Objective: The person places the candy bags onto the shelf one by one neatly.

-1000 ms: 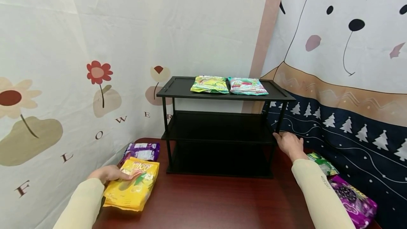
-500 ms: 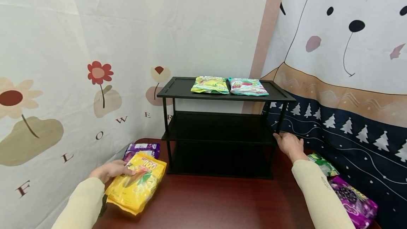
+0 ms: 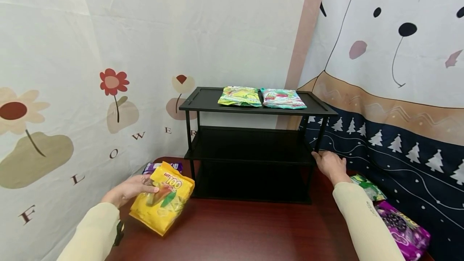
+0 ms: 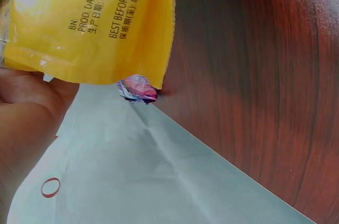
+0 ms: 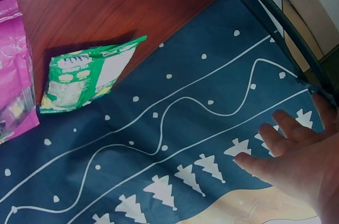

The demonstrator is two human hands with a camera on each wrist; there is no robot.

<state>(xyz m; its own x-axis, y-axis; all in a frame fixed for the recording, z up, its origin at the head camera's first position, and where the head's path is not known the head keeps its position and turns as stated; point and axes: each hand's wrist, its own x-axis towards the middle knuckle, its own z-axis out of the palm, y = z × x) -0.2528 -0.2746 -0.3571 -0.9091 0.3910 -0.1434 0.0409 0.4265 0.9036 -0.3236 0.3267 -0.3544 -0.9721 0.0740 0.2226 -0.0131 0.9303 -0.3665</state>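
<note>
Left hand [image 3: 132,190]: grasping one yellow packet [image 3: 166,204], tilted, left of black rack [image 3: 250,144]. Right hand [image 3: 330,166]: touching rack's right post [image 3: 321,132], grip unclear. Bench [image 3: 250,228]: open between packet and right sleeve [image 3: 362,216]. Purple packet [image 3: 175,166]: mostly hidden behind yellow.

- Table [image 3: 232,228]: dark red-brown, wood grain shown, glossy; bordered by pale cloth at left, navy cloth at right.
- Rack [image 3: 250,144]: black, three tiers, thin posts; stood upright on table, toward the back.
- Top tier [image 3: 204,98]: two bags carried, laid flat side by side; yellow-green bag [image 3: 239,96] placed left of teal bag [image 3: 283,98].
- Purple bag [image 3: 177,166]: laid on table at back left, mostly hidden in the head view.
- Green bag [image 3: 369,187]: laid on table at right, by the navy cloth.
- Magenta bag [image 3: 403,228]: laid just beside green bag, nearer the front.
</note>
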